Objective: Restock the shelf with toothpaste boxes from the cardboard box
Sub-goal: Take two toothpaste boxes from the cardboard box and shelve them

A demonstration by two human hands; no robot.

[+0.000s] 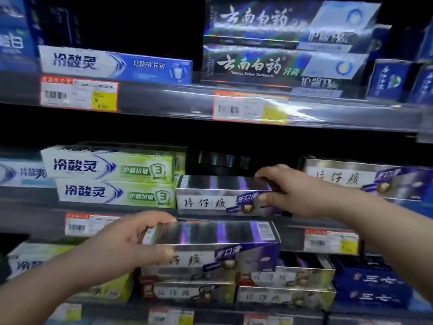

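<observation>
Two glossy silver-purple rectangular toothpaste boxes: shelf box (218, 195), 12 o'clock, gripped by right hand (288, 191); lower box (215, 245) clasped by left hand (124, 242).

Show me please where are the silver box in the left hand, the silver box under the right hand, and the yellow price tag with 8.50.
Silver box in left hand (210, 235): head view, shiny top face.
Silver box under right hand (210, 202): head view, front face.
Yellow price tag (104, 102): head view, its middle.

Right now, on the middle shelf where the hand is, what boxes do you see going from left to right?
Pale blue box → stacked green boxes → silver-purple box gripped by the right hand → another silver-purple box.
</observation>
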